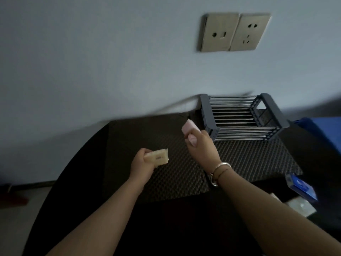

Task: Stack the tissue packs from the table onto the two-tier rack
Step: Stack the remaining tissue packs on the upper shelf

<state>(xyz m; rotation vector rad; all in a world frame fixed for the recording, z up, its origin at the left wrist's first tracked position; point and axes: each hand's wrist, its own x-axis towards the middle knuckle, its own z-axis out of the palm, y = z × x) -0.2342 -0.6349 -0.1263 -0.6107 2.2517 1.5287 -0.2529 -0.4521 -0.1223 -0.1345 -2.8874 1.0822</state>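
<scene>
The two-tier rack (208, 115), dark-framed with metal rods, stands at the back right of the dark table (166, 228), against the wall. My right hand (202, 147) grips a pink tissue pack (189, 127) and holds it in the air just left of the rack's front left corner. My left hand (141, 166) grips a yellow tissue pack (158, 156) above the textured mat (249, 159), lower and further left. Both packs are off the table. No pack shows on the rack's tiers.
A blue pack (302, 187) and a pale wrapped pack (300, 206) lie at the table's right edge. A blue object (324, 130) stands right of the rack. Two wall sockets (234, 32) sit above it. The floor shows at the left.
</scene>
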